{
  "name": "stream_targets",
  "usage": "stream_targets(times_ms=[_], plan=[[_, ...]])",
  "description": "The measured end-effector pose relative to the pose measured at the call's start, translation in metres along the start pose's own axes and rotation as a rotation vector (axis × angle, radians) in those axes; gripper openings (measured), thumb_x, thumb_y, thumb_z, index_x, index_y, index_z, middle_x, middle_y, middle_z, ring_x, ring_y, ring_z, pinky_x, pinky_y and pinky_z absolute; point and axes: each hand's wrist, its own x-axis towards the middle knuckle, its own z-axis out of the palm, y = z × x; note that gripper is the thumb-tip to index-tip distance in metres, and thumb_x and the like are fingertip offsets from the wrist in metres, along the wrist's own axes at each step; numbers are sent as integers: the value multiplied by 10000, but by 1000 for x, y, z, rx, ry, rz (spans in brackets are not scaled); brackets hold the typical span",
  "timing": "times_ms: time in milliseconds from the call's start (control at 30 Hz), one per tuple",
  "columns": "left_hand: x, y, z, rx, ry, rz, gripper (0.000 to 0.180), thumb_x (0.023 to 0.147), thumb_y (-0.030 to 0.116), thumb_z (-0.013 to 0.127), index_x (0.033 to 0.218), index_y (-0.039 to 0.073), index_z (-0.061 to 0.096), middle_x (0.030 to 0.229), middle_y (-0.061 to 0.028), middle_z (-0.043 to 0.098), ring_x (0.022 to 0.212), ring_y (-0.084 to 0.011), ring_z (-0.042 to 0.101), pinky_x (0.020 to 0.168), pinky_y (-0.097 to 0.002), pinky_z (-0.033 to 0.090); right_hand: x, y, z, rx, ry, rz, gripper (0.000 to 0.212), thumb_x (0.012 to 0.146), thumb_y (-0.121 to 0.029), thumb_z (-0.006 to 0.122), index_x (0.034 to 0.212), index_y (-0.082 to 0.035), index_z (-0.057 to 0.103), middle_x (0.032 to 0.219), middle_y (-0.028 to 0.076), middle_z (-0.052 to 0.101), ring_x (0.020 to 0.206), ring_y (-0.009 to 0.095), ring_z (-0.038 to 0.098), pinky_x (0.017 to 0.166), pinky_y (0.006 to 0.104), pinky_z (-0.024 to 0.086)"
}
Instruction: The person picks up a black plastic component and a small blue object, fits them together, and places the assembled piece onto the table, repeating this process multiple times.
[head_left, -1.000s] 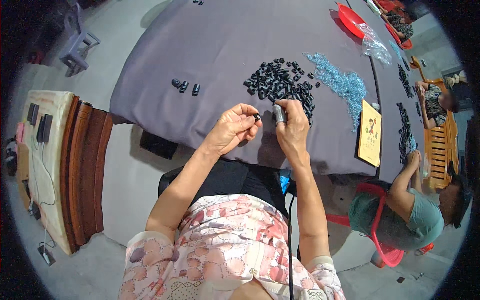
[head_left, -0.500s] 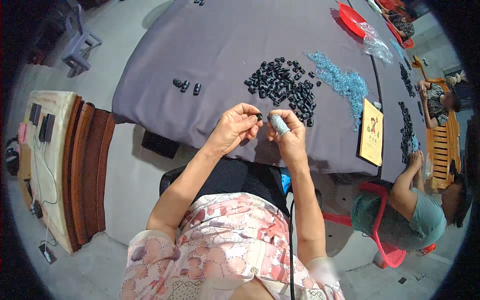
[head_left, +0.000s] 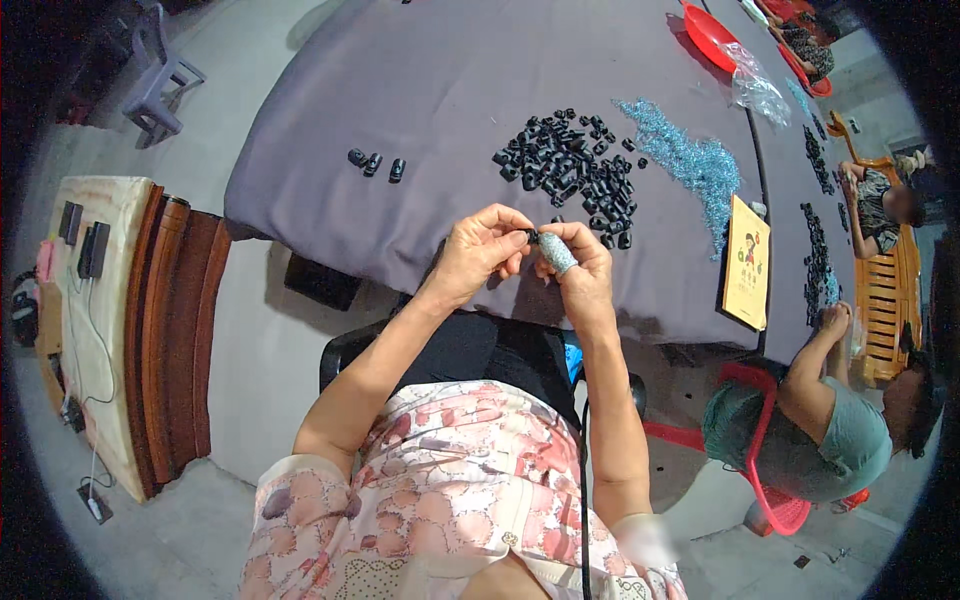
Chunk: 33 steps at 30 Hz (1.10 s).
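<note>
Over the near edge of the table, my left hand point(head_left: 484, 256) pinches a small black plastic piece point(head_left: 531, 237) between thumb and fingertips. Close against it is my right hand point(head_left: 581, 272), its fingers closed at the other end of that piece. A grey wrap point(head_left: 557, 254) covers the right thumb; whatever else those fingertips hold is hidden. Just beyond the hands lies a heap of black plastic pieces point(head_left: 570, 165). Three similar loose pieces point(head_left: 372, 165) lie apart on the left.
Shiny pale-blue small parts point(head_left: 690, 165) are spread right of the heap, near a yellow booklet point(head_left: 745, 262). A red basin point(head_left: 708, 38) and clear plastic bag point(head_left: 757, 88) sit at far right. A co-worker point(head_left: 820, 430) sits at right; a marble-topped stand point(head_left: 110, 330) is at left.
My two hands have come together, and the black piece in the left now meets the right fingertips. The view has shifted slightly.
</note>
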Motion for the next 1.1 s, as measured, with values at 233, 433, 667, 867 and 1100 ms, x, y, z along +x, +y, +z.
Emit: stream_targets(times_ms=[233, 433, 667, 867, 1100], plan=[[-1, 3, 4, 52, 49, -6, 142, 872, 84, 585, 983, -2, 565, 745, -29, 596, 567, -48, 542, 479, -172, 432, 0, -5, -2, 90, -6, 78, 71, 852, -21, 567, 920, -13, 584, 774, 35, 620, 627, 78, 549, 574, 222, 479], [-3, 5, 2, 117, -8, -19, 96, 864, 61, 581, 942, 5, 586, 739, -20, 598, 565, -41, 537, 478, -168, 432, 2, -4, -10, 8, -111, 58, 34, 839, -12, 582, 872, -16, 581, 761, 35, 618, 616, 74, 551, 556, 214, 461], [-3, 5, 5, 167, -4, 8, 54, 855, 42, 581, 901, 21, 600, 726, 0, 593, 562, -30, 521, 475, -163, 426, 0, -5, -9, -67, -86, 17, 57, 814, 14, 594, 865, -10, 584, 745, 40, 618, 616, 82, 564, 536, 213, 461], [-2, 7, 0, 153, -23, 9, 45, 857, 41, 577, 893, 25, 599, 725, -5, 599, 564, -28, 521, 472, -162, 423, 3, -14, -4, 54, -56, 157, 58, 792, 37, 591, 833, -4, 593, 753, 56, 619, 628, 101, 580, 539, 223, 472], [-2, 9, -3, 144, -63, -47, 47, 861, 69, 584, 893, 41, 603, 723, -1, 610, 555, -21, 517, 466, -154, 414, 8, -9, -14, -33, -217, 31, 61, 772, 60, 590, 785, 0, 586, 742, 51, 613, 597, 96, 558, 525, 228, 464]])
